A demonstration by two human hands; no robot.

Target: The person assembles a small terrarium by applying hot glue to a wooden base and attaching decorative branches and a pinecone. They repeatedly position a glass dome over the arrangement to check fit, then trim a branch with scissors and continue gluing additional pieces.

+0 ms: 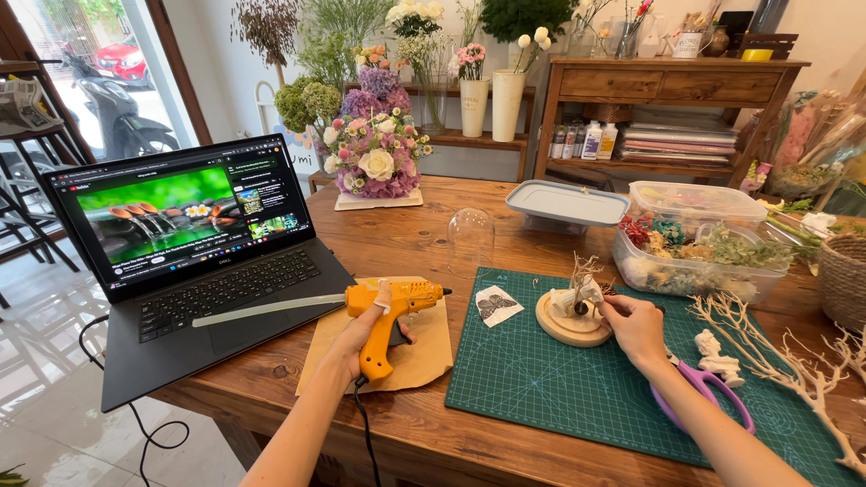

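Left hand (374,329): fingers wrapped round orange glue gun (394,311), resting on brown paper (424,347). Right hand (631,325): fingers pinching small decoration (577,293) on wooden base (568,325). Glass dome (471,239) stands off, beyond both hands. Assembly looks partway; dome not yet on.

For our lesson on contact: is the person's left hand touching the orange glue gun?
Touching. The head view shows the left hand wrapped around the handle of the glue gun, index finger lying along its body.

Glossy orange plastic glue gun (394,311) on matt brown paper (424,356); varnished wood tabletop (406,239); matt green, seemingly rubbery cutting mat (559,379); smooth pale wooden disc (570,329).
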